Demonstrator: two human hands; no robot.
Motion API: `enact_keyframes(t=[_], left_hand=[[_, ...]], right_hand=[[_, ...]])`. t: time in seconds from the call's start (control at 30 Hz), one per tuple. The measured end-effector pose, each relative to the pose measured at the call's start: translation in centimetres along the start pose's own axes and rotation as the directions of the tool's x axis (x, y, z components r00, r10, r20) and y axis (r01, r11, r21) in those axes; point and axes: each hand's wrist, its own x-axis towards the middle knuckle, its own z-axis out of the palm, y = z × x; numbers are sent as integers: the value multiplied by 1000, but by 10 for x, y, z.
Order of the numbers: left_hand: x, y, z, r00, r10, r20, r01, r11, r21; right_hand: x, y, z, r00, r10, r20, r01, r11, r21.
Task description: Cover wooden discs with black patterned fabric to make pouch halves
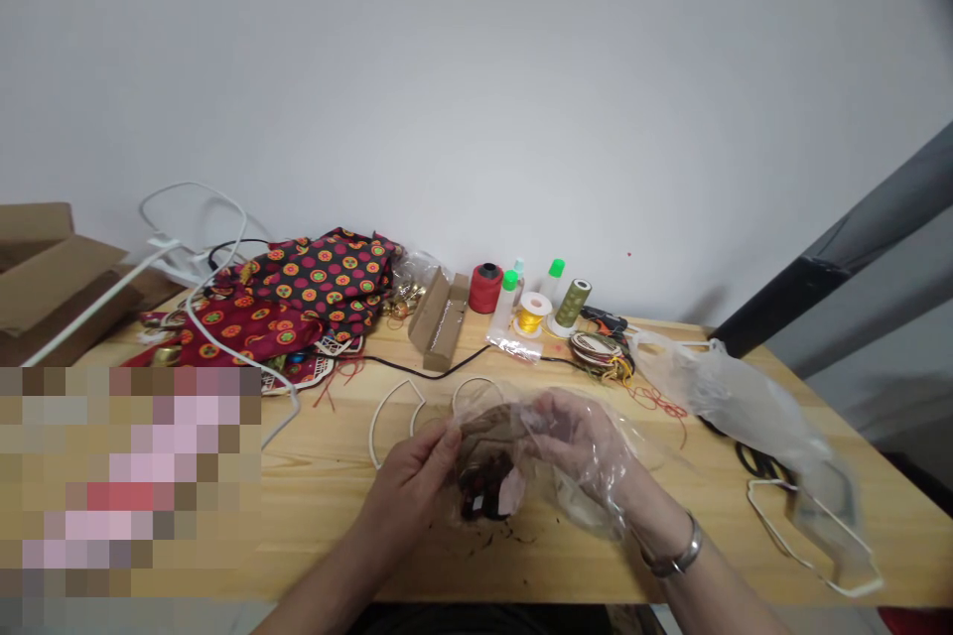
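My left hand (409, 476) pinches the left edge of a clear plastic bag (588, 506) above the near part of the table, thumb on top. Dark brown and black material (487, 481) shows through the film, but I cannot make out what it is. Opposite, my right hand (570, 437) has its fingers curled at the bag's upper right. Loose plastic covers that hand as far as the wrist, which bears a silver bracelet. Small dark shreds (483, 546) lie on the wood below, and thin white frame shapes (383, 422) lie just beyond my left hand.
Patterned cloth (320, 278) is piled at the back left beside a cardboard box (56, 288). A narrow carton (439, 322), a red thread cone (486, 289), green-capped bottles and a yellow spool (531, 315) stand along the wall. A whitish plastic bag (745, 402) lies right.
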Motion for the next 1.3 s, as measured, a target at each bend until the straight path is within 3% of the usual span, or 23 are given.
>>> enact_keyframes(t=[0.17,0.3,0.4,0.6,0.7,0.77,0.87,0.93,1.0,1.1,1.2,1.3], left_hand=[[2,-7,2,998,-58,12,59,981,-186],[2,-3,5,988,-111,103,142,917,-373],[3,6,6,974,-176,146,225,852,-473],[10,8,-1,973,-203,-105,121,849,-515],[11,2,-3,959,-228,-171,115,859,-499],[10,-2,-4,942,-246,-230,120,883,-453],[10,0,-9,888,-206,-411,130,970,-205],[9,5,-15,846,-162,-508,159,986,-49],[9,12,-22,813,-142,-564,181,983,15],[7,22,-35,771,-1,-637,206,947,248],[6,23,-46,733,74,-676,243,900,363],[6,15,-52,735,130,-665,245,864,440]], right_hand=[[0,-2,1,997,54,61,-52,998,-34],[-2,-14,3,985,-31,167,34,999,-16],[-3,-14,6,983,-32,178,30,999,13],[-5,-7,-6,992,127,14,-128,976,175],[-8,-11,-17,983,172,66,-179,977,117],[-12,-16,-23,979,148,138,-145,989,-31],[-20,-23,-29,976,43,215,17,963,-270],[-26,-27,-33,961,-20,276,115,936,-332],[-31,-28,-40,956,-18,292,120,934,-337],[-36,-23,-57,966,130,224,-74,968,-241],[-38,-12,-77,951,277,140,-281,960,8],[-34,2,-86,941,338,-3,-328,913,241]])
